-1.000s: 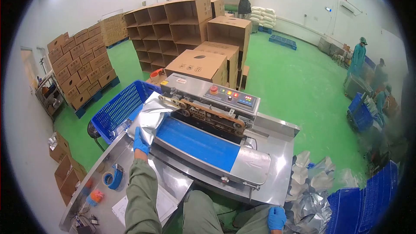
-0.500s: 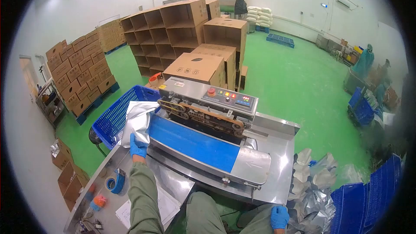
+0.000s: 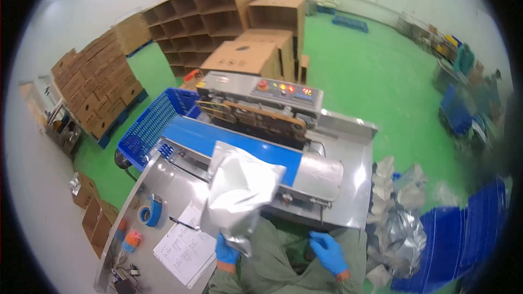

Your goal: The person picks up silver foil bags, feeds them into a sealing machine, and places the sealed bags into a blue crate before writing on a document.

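A silver foil bag is held up in front of me, crinkled at its lower end. My left hand, in a blue glove, is closed on the bag's lower left part; some of its fingers are hidden behind the foil. Beyond the bag lies the blue conveyor belt of a sealing machine with lit displays and a red button. My right hand, also gloved in blue, hovers above my right leg with fingers stretched out, holding nothing.
A blue crate stands at the belt's left end. Papers, a pen and a blue tape dispenser lie on the steel table. Several foil bags and blue crates are at right; cartons stand behind the machine.
My left hand has brought the foil bag from the belt's left end back toward me. My right hand has lifted off my leg, moved left and opened its fingers. The view has tilted down.
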The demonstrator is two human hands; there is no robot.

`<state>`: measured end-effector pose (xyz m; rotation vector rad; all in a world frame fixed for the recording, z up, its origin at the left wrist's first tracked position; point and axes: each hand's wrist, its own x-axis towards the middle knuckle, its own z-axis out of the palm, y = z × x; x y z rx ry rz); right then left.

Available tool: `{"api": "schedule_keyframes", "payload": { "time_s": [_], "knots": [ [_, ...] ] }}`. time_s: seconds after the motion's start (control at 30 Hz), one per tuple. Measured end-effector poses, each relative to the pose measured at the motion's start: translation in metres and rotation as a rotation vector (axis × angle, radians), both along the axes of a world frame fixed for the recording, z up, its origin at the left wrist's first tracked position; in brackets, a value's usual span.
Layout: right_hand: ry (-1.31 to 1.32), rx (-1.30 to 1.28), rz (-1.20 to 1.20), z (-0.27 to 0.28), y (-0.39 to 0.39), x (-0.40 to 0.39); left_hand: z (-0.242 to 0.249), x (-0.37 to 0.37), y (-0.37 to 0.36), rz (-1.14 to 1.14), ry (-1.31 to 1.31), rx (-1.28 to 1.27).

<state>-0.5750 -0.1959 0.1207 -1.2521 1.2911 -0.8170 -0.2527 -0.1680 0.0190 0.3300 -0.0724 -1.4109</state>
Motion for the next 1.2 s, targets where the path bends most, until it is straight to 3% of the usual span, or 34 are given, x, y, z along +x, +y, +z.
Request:
{"api": "schedule_keyframes", "payload": {
  "time_s": [0.1,0.2,0.27,0.33,0.4,0.43,0.47,0.5,0.53,0.57,0.6,0.63,0.73,0.83,0.9,1.0,1.2],
  "knots": [
    [-0.713,0.07,0.135,0.013,0.009,0.034,0.001,-0.053,0.051,-0.089,-0.239,0.085],
    [-0.396,0.102,0.088,0.01,0.034,0.036,0.022,-0.079,0.091,-0.282,-0.382,0.034],
    [-0.612,0.34,0.067,0.009,0.037,0.022,0.065,-0.085,0.099,-0.387,-0.384,-0.037],
    [-0.649,0.302,-0.052,0.011,0.046,0.023,0.092,-0.077,0.099,-0.437,-1.476,0.333],
    [-0.623,0.262,-0.154,0.022,0.058,0.024,0.058,-0.023,0.124,-0.759,-0.388,0.359],
    [-0.53,0.369,-0.1,0.013,0.066,0.022,0.076,-0.033,0.117,-0.68,-1.052,0.234],
    [-0.533,0.402,-0.08,0.005,0.071,0.025,0.084,-0.035,0.093,-0.602,-0.544,0.521],
    [-0.532,0.336,-0.025,-0.002,0.075,0.03,0.105,-0.035,0.097,-0.501,-0.489,0.203],
    [-0.533,0.271,0.034,-0.007,0.078,0.034,0.051,-0.003,0.087,-0.523,-0.562,0.437],
    [-0.51,0.355,0.061,-0.012,0.079,0.035,0.059,-0.001,0.079,-0.45,-1.13,0.338],
    [-0.508,0.378,0.095,-0.01,0.077,0.036,0.085,-0.008,0.067,-0.388,-1.243,0.205],
    [-0.538,0.425,0.081,-0.005,0.075,0.036,0.106,-0.02,0.057,-0.276,-0.952,0.244],
    [-0.526,0.318,0.045,-0.022,0.07,0.033,0.125,-0.039,0.035,-0.15,-1.061,0.443],
    [-0.666,0.233,-0.098,-0.022,0.058,0.026,0.134,-0.06,0.03,-0.023,-0.933,0.391],
    [-0.372,-0.045,-0.212,-0.018,0.044,0.023,0.135,-0.064,0.029,-0.015,-0.914,0.382],
    [-0.407,0.058,-0.343,-0.001,0.025,0.032,0.134,-0.062,0.031,-0.005,-0.92,0.376],
    [-0.341,0.01,-0.417,0.005,0.029,0.036,0.134,-0.057,0.041,0.025,-0.991,0.466]
  ]
}}
